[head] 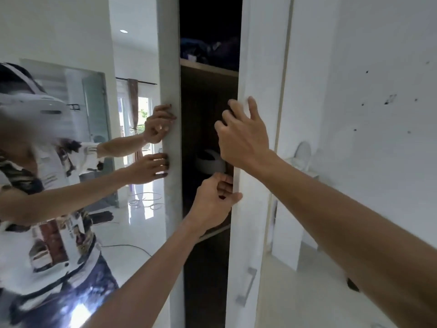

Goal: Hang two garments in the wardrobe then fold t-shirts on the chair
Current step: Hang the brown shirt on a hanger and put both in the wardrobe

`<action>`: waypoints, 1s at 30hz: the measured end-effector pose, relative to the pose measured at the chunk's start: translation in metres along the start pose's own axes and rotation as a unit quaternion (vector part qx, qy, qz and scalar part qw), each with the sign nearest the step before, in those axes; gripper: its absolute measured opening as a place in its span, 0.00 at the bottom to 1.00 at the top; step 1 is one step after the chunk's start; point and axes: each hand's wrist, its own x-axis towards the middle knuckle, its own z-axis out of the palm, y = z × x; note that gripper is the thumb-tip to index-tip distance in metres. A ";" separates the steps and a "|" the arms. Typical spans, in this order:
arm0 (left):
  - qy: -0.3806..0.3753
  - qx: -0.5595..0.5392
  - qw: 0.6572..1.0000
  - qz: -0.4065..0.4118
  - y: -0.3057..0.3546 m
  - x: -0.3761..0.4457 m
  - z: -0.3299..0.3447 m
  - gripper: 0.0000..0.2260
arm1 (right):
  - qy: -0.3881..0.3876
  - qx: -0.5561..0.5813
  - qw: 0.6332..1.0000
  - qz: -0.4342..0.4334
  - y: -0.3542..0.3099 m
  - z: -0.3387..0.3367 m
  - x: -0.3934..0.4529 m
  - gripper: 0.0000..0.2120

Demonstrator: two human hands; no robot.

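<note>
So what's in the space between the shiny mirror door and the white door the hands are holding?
In the head view, a dark wardrobe opening. Inside it, a wooden shelf carries dark bundled clothes; lower down sits a white rounded object.

Home, bedroom or dressing area. Evidence: tall white wardrobe with a mirrored door [82, 138] and a plain white door with a metal bar handle [247, 286]; dark folded clothes on its wooden upper shelf [209, 67]. Mirror reflects glossy white tiled floor [132, 233], brown curtain on a rod [133, 102] beside a bright glass door, recessed ceiling light [123, 31].
</note>
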 end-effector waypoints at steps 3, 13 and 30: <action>-0.038 -0.030 0.999 0.015 0.009 -0.005 0.025 0.12 | -0.019 -0.034 0.999 0.025 0.024 -0.013 -0.019 0.11; -0.080 0.021 0.991 0.103 0.038 0.009 0.150 0.50 | -0.087 -0.127 0.986 0.064 0.121 -0.032 -0.085 0.19; -0.030 0.190 0.960 0.202 0.101 0.073 0.365 0.63 | -0.190 -0.197 0.956 0.108 0.310 0.015 -0.183 0.29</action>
